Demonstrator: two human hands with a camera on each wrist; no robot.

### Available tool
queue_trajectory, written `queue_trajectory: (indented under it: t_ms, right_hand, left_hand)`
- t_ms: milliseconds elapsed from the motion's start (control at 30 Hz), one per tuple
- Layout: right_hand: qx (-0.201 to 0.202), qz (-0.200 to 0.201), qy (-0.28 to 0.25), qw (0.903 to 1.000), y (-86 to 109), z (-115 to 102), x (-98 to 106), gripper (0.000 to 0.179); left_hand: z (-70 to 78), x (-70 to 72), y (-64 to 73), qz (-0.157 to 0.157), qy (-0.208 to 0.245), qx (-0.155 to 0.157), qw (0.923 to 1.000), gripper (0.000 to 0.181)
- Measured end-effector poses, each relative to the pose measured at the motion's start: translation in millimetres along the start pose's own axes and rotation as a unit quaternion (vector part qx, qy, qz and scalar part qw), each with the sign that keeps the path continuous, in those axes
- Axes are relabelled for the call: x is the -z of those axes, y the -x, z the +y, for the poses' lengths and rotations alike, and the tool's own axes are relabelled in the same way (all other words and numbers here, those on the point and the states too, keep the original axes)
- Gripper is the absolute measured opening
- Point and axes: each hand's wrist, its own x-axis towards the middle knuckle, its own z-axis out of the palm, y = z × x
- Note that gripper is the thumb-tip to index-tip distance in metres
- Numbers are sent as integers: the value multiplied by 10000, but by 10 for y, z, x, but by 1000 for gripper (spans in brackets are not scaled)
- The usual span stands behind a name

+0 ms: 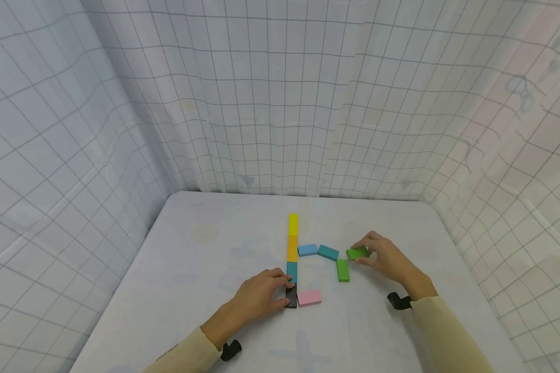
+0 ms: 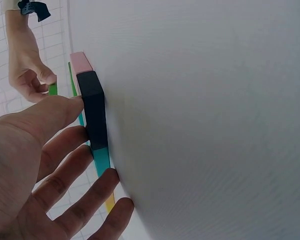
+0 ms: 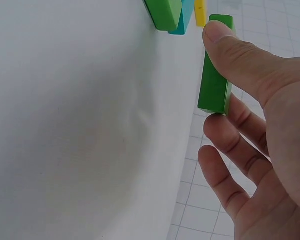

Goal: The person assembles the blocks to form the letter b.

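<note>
My right hand [image 1: 386, 259] pinches a green block [image 1: 357, 253], its thumb on one face in the right wrist view. The held block is just right of a second green block [image 1: 343, 271]. My left hand [image 1: 255, 294], fingers spread and fairly straight, touches the near end of a column of blocks. Thumb and fingertips rest at the black block [image 1: 291, 297] and by the teal block [image 1: 291, 270] beyond it. Orange [image 1: 292, 248] and yellow [image 1: 293, 224] blocks continue the column away from me. A pink block [image 1: 309, 298] lies against the black one's right side.
A light blue block [image 1: 307, 250] extends right from the orange one, followed by a slanted dark teal block [image 1: 328, 253]. All lie on a white-covered table [image 1: 205, 233]. White cloth with a grid pattern [image 1: 280, 103] hangs behind and at both sides.
</note>
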Motion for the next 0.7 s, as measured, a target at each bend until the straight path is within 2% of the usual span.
queue_trajectory:
  t_ms: [700]
  right_hand:
    - [364,-463,-307,9978,25,-308,-116,35]
  left_hand:
    - [2,7,7,-32,16,48,10000,31]
